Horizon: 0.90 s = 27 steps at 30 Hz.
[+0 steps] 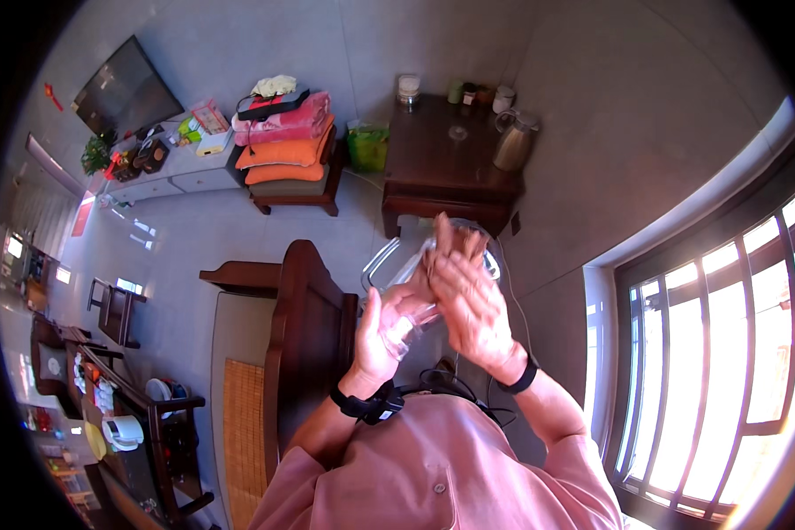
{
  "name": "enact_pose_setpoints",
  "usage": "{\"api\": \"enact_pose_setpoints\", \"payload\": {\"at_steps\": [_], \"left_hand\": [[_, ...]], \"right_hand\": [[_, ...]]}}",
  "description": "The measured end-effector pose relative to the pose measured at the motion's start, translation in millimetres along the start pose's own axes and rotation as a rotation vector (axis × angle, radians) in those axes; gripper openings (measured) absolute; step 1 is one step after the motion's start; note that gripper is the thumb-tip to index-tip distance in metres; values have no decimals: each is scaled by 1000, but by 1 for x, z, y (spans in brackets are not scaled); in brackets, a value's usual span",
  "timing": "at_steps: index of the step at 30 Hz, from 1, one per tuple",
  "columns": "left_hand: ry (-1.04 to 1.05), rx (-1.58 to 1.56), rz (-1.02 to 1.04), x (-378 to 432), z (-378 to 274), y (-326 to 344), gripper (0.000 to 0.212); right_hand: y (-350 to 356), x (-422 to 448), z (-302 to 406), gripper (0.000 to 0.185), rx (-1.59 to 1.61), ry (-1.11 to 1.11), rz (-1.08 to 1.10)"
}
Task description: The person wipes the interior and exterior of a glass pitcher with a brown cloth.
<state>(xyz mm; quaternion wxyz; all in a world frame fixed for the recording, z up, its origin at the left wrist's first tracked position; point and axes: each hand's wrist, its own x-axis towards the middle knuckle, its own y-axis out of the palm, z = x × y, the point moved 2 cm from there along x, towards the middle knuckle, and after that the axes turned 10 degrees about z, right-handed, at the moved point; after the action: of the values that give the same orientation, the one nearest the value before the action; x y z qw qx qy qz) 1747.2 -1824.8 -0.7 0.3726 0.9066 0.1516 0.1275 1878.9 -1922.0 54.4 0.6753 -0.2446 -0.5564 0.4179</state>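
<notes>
My left hand (379, 348) is in front of my chest, thumb apart and palm turned up. My right hand (472, 305) lies across its fingers, which are blurred and partly covered. A shiny piece of clear plastic (407, 334) shows at the inner side of my left palm; whether it is gripped cannot be told. Behind the hands appears a bent chrome tube frame (379, 262), partly hidden by them. What may lie between the two hands is hidden. Black bands circle both wrists, and the left one carries a small device (385, 405).
Ahead stands a dark wooden table (430, 149) with a metal jug (515, 142) and several jars. A wooden bench (311, 344) is close on my left. Cushions and blankets (285, 146) are piled on a stool. A barred window (709, 358) is at right; cables (447, 377) hang below.
</notes>
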Motion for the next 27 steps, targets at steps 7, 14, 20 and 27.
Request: {"api": "enact_pose_setpoints", "payload": {"at_steps": [7,14,20,27], "left_hand": [[58,-196,-7,1,-14,-4,75],[30,-6,175,-1,-13,5,64],[-44,413,185,-6,-9,2,61],[-80,455,175,-7,-1,-20,68]], "right_hand": [[10,-37,-11,55,-76,177,-170],[-16,-16,-44,51,470,459,-69],[-22,4,-39,47,312,384,43],[-6,35,2,33,-75,64,168]]}}
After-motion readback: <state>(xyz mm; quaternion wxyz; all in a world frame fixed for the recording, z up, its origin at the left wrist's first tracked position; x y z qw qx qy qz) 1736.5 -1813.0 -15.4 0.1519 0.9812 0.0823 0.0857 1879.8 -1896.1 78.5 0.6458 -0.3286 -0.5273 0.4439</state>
